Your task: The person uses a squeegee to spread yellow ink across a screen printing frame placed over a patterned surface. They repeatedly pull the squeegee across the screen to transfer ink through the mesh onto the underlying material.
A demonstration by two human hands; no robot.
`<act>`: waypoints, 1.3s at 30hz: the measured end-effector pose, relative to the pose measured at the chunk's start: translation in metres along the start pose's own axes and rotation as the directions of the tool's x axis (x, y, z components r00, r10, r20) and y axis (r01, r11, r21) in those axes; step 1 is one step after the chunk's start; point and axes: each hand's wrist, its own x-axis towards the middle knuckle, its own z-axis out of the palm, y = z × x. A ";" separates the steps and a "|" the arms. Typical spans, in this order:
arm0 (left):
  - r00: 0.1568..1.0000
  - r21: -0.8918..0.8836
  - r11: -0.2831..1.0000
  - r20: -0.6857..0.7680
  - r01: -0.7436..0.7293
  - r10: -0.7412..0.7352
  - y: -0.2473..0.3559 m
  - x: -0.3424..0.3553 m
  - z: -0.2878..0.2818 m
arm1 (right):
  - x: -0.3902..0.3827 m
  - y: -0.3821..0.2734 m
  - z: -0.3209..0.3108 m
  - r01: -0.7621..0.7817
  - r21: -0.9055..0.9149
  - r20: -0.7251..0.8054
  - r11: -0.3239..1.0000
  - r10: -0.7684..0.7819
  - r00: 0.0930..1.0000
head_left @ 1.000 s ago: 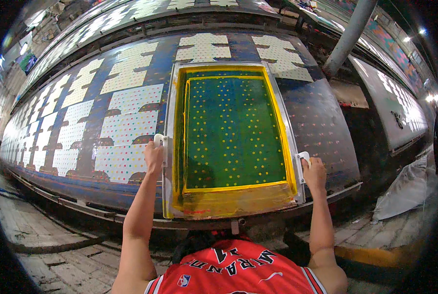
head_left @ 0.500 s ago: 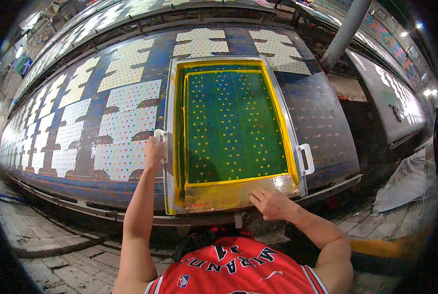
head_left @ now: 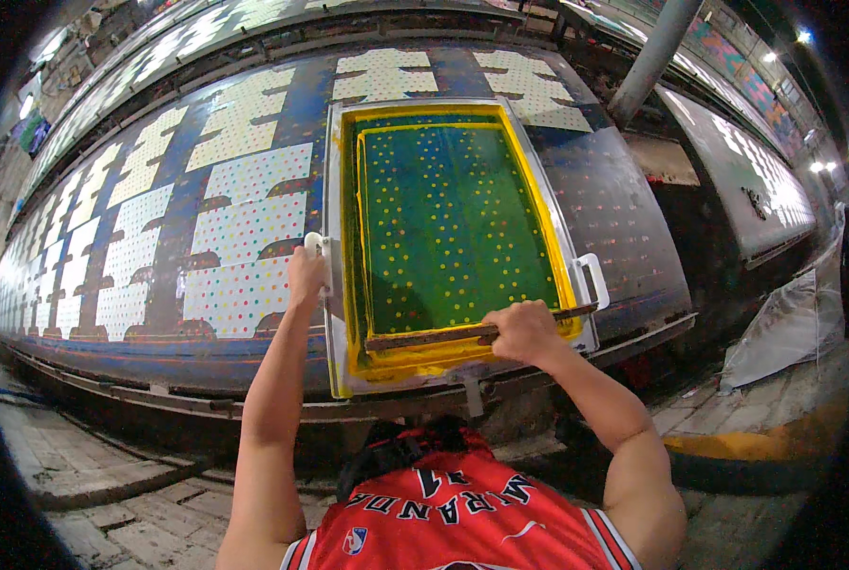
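A screen-printing frame [head_left: 534, 166] lies on the long dark table in front of me, its green mesh [head_left: 457, 214] dotted and edged with yellow. My left hand [head_left: 305, 276] is closed round the white handle [head_left: 312, 243] on the frame's left side. Across the near end of the mesh stands a squeegee [head_left: 424, 337], upright and seen along its thin top edge. My right hand [head_left: 527, 332] grips it right of its middle. Yellow ink [head_left: 424, 364] coats the near end, on my side of the squeegee. Another white handle [head_left: 593, 281] sticks out on the right, untouched.
White dotted fabric pieces [head_left: 247, 220] lie in rows on the table [head_left: 624, 223] to the left and beyond the frame. A grey post [head_left: 654, 62] rises at the far right, near another table [head_left: 728, 171]. Clear plastic sheeting [head_left: 785, 328] hangs at the right.
The squeegee has tipped from lying flat to upright and sits slightly farther from me. My right hand has moved up onto its top edge. My left hand stays at the handle.
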 end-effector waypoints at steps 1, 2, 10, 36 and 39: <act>0.999 -0.034 0.999 0.012 0.033 -0.032 -0.003 0.001 0.003 | -0.006 -0.001 0.002 -0.005 -0.008 0.011 1.000 0.006 1.000; 0.998 -0.084 0.995 0.016 0.060 -0.059 -0.007 0.002 0.006 | -0.014 -0.002 0.005 0.004 -0.005 0.004 1.000 -0.004 1.000; 0.992 0.132 0.985 -0.045 -0.109 0.116 -0.028 0.020 0.020 | -0.045 -0.009 0.045 0.112 -0.016 -0.242 0.994 -0.113 0.964; 0.514 0.516 0.197 0.594 -0.834 0.618 0.060 -0.042 -0.004 | 0.068 0.032 0.032 0.146 -0.025 -0.269 0.989 -0.147 0.952; 0.425 0.436 0.136 0.682 -0.890 0.595 0.057 -0.038 0.005 | 0.067 0.033 0.034 0.157 -0.025 -0.242 0.987 -0.158 0.957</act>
